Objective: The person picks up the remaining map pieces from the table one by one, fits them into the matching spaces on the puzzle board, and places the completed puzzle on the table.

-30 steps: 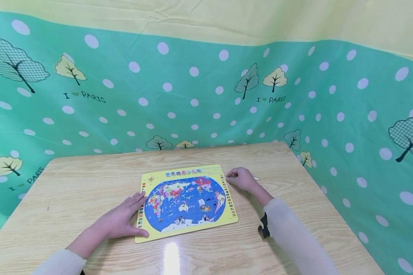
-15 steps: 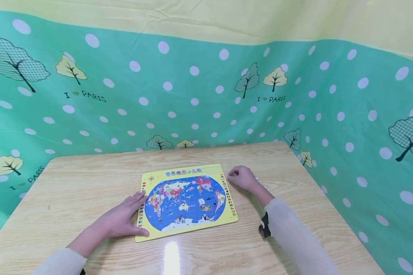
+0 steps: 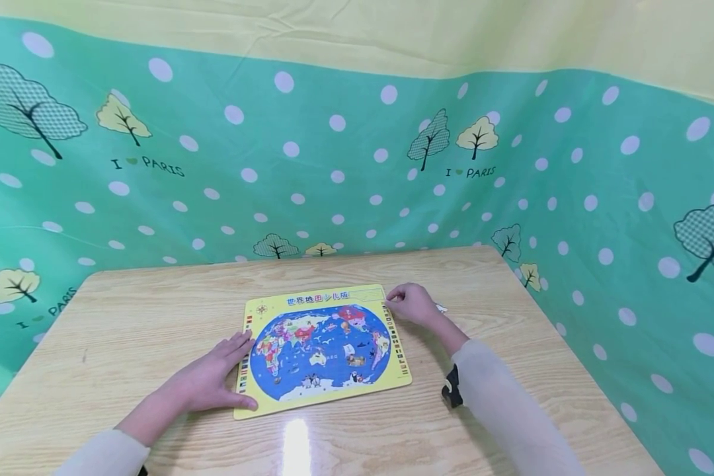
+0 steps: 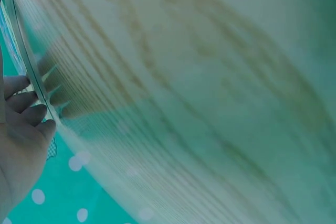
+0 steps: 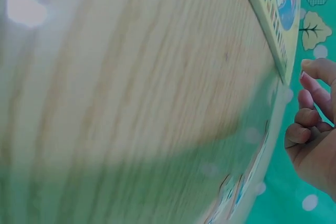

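Note:
A yellow-bordered world map board, with a blue oval map and small flags along its sides, lies flat on the wooden table. My left hand rests at its left edge, fingers spread and the thumb on the lower left corner. The left wrist view shows the fingers against the board's edge. At the upper right corner of the board is my right hand, thumb and forefinger brought close together, other fingers curled. The right wrist view shows this hand too; whether something tiny is between the fingertips cannot be made out.
A small white piece lies on the table just behind the right hand. Flat colourful pieces show near the table edge in the right wrist view. A green dotted curtain stands behind and to the right.
My right hand has shifted slightly left, onto the board's upper right corner, and more of the white piece behind it shows. The left hand and the board have stayed put.

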Available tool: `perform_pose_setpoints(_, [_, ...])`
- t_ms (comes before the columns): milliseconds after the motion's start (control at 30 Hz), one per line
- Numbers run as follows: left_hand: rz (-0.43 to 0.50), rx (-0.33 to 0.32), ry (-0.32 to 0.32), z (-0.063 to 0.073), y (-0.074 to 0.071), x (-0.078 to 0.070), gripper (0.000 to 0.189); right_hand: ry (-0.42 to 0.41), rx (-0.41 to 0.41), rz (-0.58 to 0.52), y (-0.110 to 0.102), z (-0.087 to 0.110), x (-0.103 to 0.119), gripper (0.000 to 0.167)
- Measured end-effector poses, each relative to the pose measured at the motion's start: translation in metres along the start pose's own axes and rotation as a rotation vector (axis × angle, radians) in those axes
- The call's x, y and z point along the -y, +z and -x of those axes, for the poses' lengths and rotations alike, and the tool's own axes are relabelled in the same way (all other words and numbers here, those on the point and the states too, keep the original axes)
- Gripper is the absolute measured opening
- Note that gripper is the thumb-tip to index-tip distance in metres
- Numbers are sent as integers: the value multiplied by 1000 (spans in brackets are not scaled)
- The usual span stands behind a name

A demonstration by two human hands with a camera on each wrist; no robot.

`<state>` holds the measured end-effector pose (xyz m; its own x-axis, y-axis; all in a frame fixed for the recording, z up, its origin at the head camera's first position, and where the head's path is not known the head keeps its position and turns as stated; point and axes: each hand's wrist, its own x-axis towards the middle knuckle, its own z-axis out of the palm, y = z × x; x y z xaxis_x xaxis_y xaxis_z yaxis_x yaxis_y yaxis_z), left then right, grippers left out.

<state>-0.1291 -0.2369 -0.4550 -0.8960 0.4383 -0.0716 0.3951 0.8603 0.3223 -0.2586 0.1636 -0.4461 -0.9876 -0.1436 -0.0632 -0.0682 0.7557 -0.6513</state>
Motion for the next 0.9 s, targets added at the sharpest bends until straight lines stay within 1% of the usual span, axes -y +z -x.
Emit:
perform_pose_setpoints(267, [13,-5,-11,0,2,1,121,-30,29,-26,7,0,14,14])
perform_pose_setpoints(333, [17,-1,-21,0,3,0,121,-42,38,-18,9,-1,16,13])
perform_pose_setpoints(433, [29,1,-18,1,3,0,121,-65,52,-4,12,-1,19,13])
perform_pose_setpoints(733, [89,5,-17,3,1,0,120,-75,93,5,23,-1,32,17])
perform_pose_setpoints(900, [98,1,-17,3,3,1,120,-117,104,10,29,-1,39,16])
